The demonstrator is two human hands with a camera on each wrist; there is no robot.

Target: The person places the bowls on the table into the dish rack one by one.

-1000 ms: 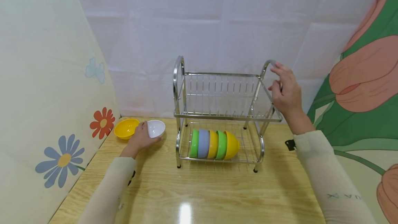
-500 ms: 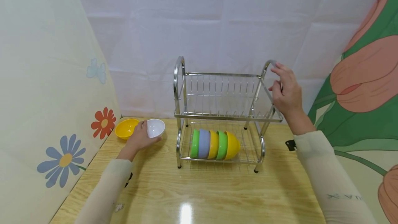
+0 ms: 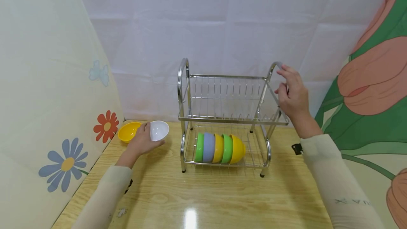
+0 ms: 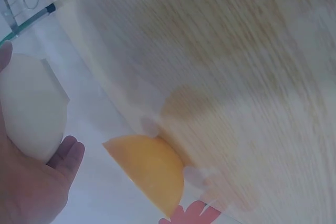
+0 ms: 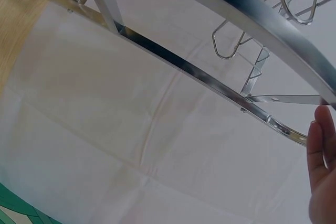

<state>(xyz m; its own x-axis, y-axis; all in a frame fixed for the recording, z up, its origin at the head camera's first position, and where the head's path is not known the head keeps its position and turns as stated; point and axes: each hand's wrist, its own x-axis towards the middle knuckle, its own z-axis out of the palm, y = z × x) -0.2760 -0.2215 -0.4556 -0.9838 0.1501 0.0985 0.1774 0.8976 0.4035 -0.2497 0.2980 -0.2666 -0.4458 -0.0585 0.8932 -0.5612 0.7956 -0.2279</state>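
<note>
My left hand (image 3: 142, 142) grips a small white bowl (image 3: 159, 130) between thumb and fingers, left of the metal dish rack (image 3: 233, 120). In the left wrist view, the white bowl (image 4: 32, 107) appears side-on against the palm. A yellow bowl (image 3: 127, 132) stands just behind and left of that hand, partly covered by it. My right hand (image 3: 294, 96) is at the rack's right arched handle, fingertips touching the tube and thumb apart from it. On the lower tier, several nested bowls lie on their sides: green, a blue-grey bowl (image 3: 208, 147), yellow, green and a yellow end bowl (image 3: 237, 148).
The rack's upper tier (image 3: 225, 98) has upright wire dividers. Its black-capped feet stand on the wood-grain table (image 3: 203, 193). A white cloth (image 3: 203, 27) hangs behind, and flower-patterned panels (image 3: 60, 80) enclose the left and right sides.
My left wrist and forearm have swung slightly left. The white bowl in that hand has risen or tipped a little. My right hand, the rack and the nested bowls look unchanged.
</note>
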